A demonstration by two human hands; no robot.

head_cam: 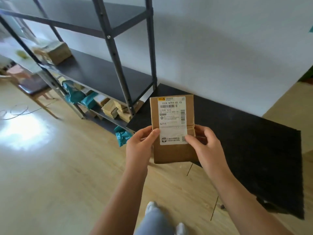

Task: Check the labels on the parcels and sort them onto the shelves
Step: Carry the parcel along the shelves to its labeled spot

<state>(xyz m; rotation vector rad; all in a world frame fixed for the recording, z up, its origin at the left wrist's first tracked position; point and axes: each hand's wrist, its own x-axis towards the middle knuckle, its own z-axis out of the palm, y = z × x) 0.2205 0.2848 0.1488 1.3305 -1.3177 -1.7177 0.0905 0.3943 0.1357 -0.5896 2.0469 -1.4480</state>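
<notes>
Both hands raised in front of the body, holding one brown cardboard parcel upright between them, label side toward the camera.

Left hand: fingers closed on the parcel's left edge, thumb lying across the front at the left margin of the white label; the other fingers go behind the cardboard and are hidden.

Right hand: fingers closed on the parcel's right edge, thumb pressed on the lower right corner of the label; remaining fingers curl round the right side.

Label: upper part of the parcel face, running down to between the two thumbs. Legible print: "102A N294-00 15" near the top, "N294" lower left just above the left thumb. Barcodes at top and along the right margin. Smaller text too fine to read.

Parcel hangs in the air, touching nothing but the hands. Behind it, beyond the fingers, a black mat on the wooden floor against the white wall.

Up and left of the left fingers: dark metal shelving unit. One brown box sits on its middle shelf, far left. Lowest shelf carries several tan boxes and teal bags. One teal bag lies on the floor just left of the left hand.

Below the hands: light trousers and pale shoes.
</notes>
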